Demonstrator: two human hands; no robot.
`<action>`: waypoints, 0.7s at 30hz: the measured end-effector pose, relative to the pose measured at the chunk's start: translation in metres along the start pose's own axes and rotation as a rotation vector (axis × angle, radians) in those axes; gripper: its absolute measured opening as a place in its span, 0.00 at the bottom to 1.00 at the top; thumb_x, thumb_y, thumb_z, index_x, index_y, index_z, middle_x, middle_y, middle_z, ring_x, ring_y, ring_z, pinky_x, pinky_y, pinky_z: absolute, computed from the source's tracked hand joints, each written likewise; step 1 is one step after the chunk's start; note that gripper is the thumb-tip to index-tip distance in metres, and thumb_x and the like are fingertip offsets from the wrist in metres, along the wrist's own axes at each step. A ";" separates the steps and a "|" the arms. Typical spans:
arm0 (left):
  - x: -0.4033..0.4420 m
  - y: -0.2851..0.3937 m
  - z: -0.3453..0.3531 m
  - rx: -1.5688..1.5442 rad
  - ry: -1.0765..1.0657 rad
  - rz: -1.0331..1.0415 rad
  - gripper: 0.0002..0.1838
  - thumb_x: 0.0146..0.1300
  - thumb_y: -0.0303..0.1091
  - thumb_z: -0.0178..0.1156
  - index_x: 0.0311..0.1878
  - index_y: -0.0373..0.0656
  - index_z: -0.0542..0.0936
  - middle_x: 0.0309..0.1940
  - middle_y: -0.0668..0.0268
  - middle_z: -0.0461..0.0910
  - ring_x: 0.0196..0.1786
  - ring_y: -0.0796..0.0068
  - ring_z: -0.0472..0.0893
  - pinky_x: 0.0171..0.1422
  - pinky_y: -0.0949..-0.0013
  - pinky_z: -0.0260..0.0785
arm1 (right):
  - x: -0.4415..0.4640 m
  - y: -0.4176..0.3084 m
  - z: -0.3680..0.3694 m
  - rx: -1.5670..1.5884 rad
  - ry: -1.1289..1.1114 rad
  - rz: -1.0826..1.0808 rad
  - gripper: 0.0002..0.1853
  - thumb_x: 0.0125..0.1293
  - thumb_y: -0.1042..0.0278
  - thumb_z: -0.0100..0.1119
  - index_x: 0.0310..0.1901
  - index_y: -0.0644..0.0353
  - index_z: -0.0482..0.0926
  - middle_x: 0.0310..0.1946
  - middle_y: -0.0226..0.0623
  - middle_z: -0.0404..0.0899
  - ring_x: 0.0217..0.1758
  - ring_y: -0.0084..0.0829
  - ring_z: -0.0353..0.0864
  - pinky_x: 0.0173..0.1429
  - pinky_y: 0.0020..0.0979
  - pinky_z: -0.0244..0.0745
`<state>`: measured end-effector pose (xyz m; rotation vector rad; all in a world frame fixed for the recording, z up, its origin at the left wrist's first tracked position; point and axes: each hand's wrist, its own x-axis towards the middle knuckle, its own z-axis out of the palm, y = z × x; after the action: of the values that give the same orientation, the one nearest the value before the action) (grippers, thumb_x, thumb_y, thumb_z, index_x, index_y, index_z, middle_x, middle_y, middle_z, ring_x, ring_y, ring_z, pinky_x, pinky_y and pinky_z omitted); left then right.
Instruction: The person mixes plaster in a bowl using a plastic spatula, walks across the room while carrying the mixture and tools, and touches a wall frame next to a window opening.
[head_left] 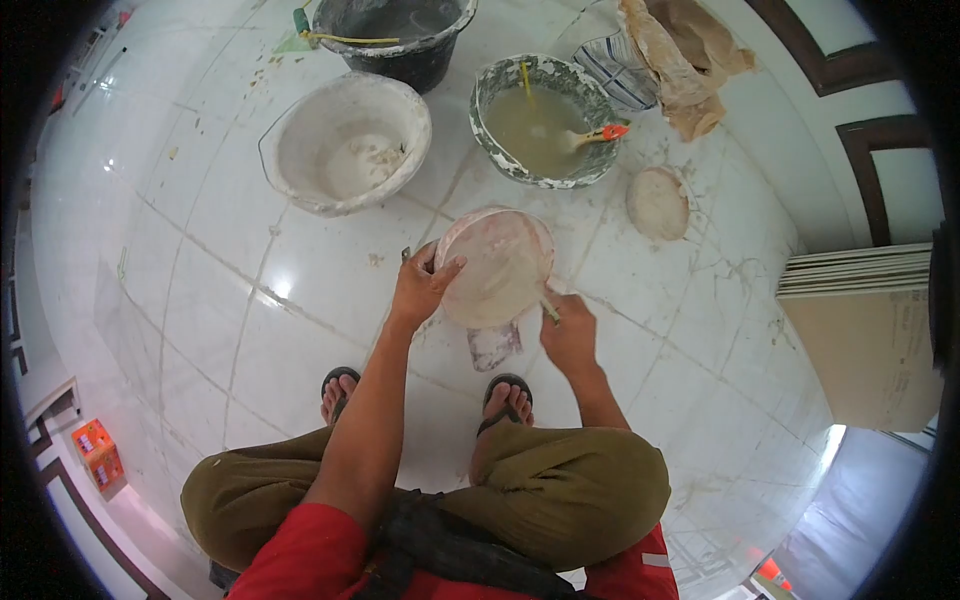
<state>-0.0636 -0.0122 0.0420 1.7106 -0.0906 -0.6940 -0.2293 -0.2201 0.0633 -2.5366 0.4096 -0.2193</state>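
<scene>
My left hand (422, 288) grips the left rim of a small round tub (492, 262), thumb over the edge. Between its fingers a short metal-looking piece (406, 255) sticks out. The tub is tilted and shows pale, whitish residue inside. At the tub's lower right, my right hand (570, 330) is closed on a tool with a greenish handle (550, 312); the tool's far end reaches over the tub and is hard to make out. Just below the tub a stained, flat, pale piece (494, 347) lies on the floor, between my sandalled feet and the tub.
A whitish basin (345, 145) stands ahead on the left, a dark bucket (400, 62) behind it. Ahead right is a bucket of murky water (530, 120) with a brush (598, 135). A round lid-like piece (658, 203), paper sack (690, 60) and stacked boards (860, 345) are on the right.
</scene>
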 end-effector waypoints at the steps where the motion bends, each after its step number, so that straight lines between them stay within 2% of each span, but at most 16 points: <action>1: 0.001 0.000 0.001 -0.001 0.000 0.002 0.23 0.71 0.44 0.67 0.58 0.34 0.82 0.43 0.64 0.85 0.45 0.76 0.80 0.52 0.68 0.75 | -0.005 -0.001 0.006 -0.055 -0.032 -0.086 0.21 0.60 0.79 0.64 0.56 0.58 0.86 0.36 0.45 0.86 0.40 0.45 0.84 0.47 0.43 0.81; 2: 0.001 -0.001 0.002 -0.004 0.006 0.000 0.23 0.71 0.44 0.67 0.58 0.34 0.82 0.43 0.64 0.85 0.45 0.76 0.80 0.52 0.67 0.75 | -0.013 -0.002 0.009 -0.055 -0.030 -0.087 0.21 0.60 0.79 0.64 0.56 0.58 0.86 0.36 0.45 0.86 0.40 0.45 0.84 0.47 0.43 0.81; 4: 0.004 -0.007 0.003 -0.005 0.013 -0.002 0.23 0.71 0.44 0.67 0.58 0.34 0.83 0.43 0.64 0.85 0.45 0.76 0.80 0.52 0.67 0.75 | -0.020 -0.013 0.008 0.055 -0.212 -0.221 0.32 0.52 0.80 0.62 0.63 0.57 0.80 0.44 0.45 0.86 0.48 0.48 0.82 0.52 0.45 0.81; 6: 0.008 -0.014 0.003 0.046 0.052 0.074 0.22 0.68 0.46 0.70 0.53 0.35 0.84 0.38 0.65 0.86 0.40 0.77 0.79 0.48 0.68 0.74 | -0.014 -0.010 -0.001 0.088 -0.267 -0.156 0.30 0.54 0.79 0.61 0.63 0.57 0.81 0.47 0.43 0.87 0.48 0.47 0.82 0.52 0.45 0.81; 9: 0.002 -0.002 0.009 -0.054 0.069 0.078 0.21 0.68 0.46 0.70 0.52 0.36 0.85 0.36 0.65 0.85 0.38 0.78 0.78 0.46 0.67 0.73 | 0.007 0.003 -0.008 -0.081 -0.069 -0.130 0.29 0.54 0.79 0.61 0.62 0.57 0.81 0.49 0.42 0.86 0.49 0.46 0.81 0.51 0.45 0.82; 10: 0.002 0.001 0.008 -0.053 0.065 0.079 0.21 0.68 0.46 0.70 0.52 0.36 0.85 0.36 0.65 0.85 0.38 0.78 0.78 0.46 0.67 0.73 | 0.007 0.004 -0.006 -0.082 -0.067 -0.127 0.29 0.54 0.79 0.61 0.62 0.57 0.81 0.49 0.42 0.86 0.49 0.46 0.81 0.51 0.45 0.82; 12: 0.003 0.006 0.006 0.103 0.061 0.040 0.20 0.68 0.46 0.70 0.50 0.36 0.85 0.35 0.64 0.84 0.37 0.77 0.77 0.44 0.67 0.73 | 0.008 0.000 0.003 -0.084 -0.034 -0.156 0.23 0.56 0.82 0.61 0.55 0.61 0.84 0.42 0.46 0.88 0.42 0.48 0.82 0.48 0.45 0.80; 16: 0.008 -0.008 0.007 0.014 0.090 0.065 0.21 0.67 0.46 0.70 0.50 0.36 0.85 0.34 0.65 0.84 0.36 0.77 0.77 0.44 0.67 0.73 | -0.009 -0.030 0.001 -0.053 -0.231 -0.228 0.25 0.54 0.81 0.61 0.56 0.59 0.85 0.45 0.42 0.88 0.46 0.45 0.82 0.50 0.43 0.81; 17: 0.008 -0.010 0.006 0.065 0.081 0.052 0.21 0.67 0.46 0.71 0.50 0.36 0.85 0.35 0.64 0.85 0.37 0.76 0.78 0.45 0.67 0.73 | -0.003 -0.030 -0.007 -0.054 -0.308 -0.092 0.25 0.55 0.81 0.60 0.56 0.58 0.85 0.48 0.40 0.88 0.46 0.44 0.83 0.51 0.42 0.81; 18: 0.008 -0.009 0.004 0.115 0.072 0.039 0.22 0.67 0.47 0.71 0.51 0.36 0.85 0.35 0.63 0.85 0.37 0.76 0.79 0.45 0.66 0.73 | 0.004 -0.028 -0.010 -0.050 -0.313 -0.094 0.25 0.55 0.81 0.60 0.56 0.58 0.85 0.48 0.40 0.88 0.46 0.44 0.83 0.51 0.42 0.81; 20: 0.004 -0.003 0.006 0.095 0.076 0.030 0.22 0.67 0.47 0.71 0.51 0.36 0.85 0.36 0.63 0.86 0.38 0.75 0.80 0.46 0.66 0.74 | 0.014 -0.022 -0.014 -0.131 -0.092 -0.112 0.24 0.56 0.82 0.59 0.56 0.59 0.85 0.48 0.40 0.88 0.45 0.44 0.83 0.51 0.42 0.82; 21: 0.005 0.002 0.009 0.071 0.076 0.032 0.23 0.66 0.48 0.71 0.52 0.36 0.85 0.37 0.62 0.87 0.38 0.75 0.81 0.47 0.66 0.74 | 0.016 -0.018 -0.010 -0.143 -0.072 -0.116 0.25 0.55 0.83 0.58 0.56 0.59 0.85 0.50 0.39 0.88 0.46 0.44 0.82 0.51 0.42 0.82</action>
<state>-0.0633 -0.0221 0.0408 1.7981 -0.0904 -0.6079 -0.2124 -0.2164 0.0828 -2.7028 0.2590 -0.1453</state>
